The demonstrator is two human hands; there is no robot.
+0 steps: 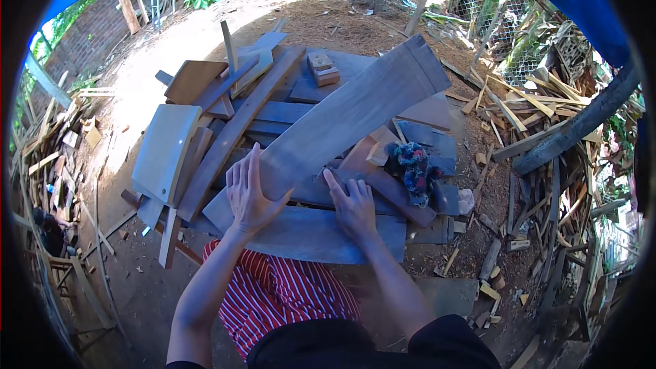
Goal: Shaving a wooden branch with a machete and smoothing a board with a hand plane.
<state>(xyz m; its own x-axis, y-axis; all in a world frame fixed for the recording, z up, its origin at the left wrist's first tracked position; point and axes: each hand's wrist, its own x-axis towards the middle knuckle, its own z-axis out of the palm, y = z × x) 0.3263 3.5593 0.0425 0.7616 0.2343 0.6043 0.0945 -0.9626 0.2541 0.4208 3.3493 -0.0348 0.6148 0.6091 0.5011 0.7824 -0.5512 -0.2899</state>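
Observation:
A long, wide grey-brown plank (355,113) lies at a slant over other boards, from near my lap to the far right. My left hand (249,195) rests on its near end, fingers stretched and thumb spread wide. Beside the plank, my right hand (355,208) lies low with its index finger extended and the other fingers slightly bent and apart. A small dark patch shows by that index fingertip; I cannot make out what it is. Under both hands, a curved-edged board (321,232) lies across in front of my lap.
Boards are stacked around: a pale wide panel (164,154) at left and a long narrow beam (239,133). Small wood blocks (323,70) sit at the back. A dark patterned cloth (413,171) lies at right. Scrap wood (547,106) and a leaning log (581,123) stand farther right.

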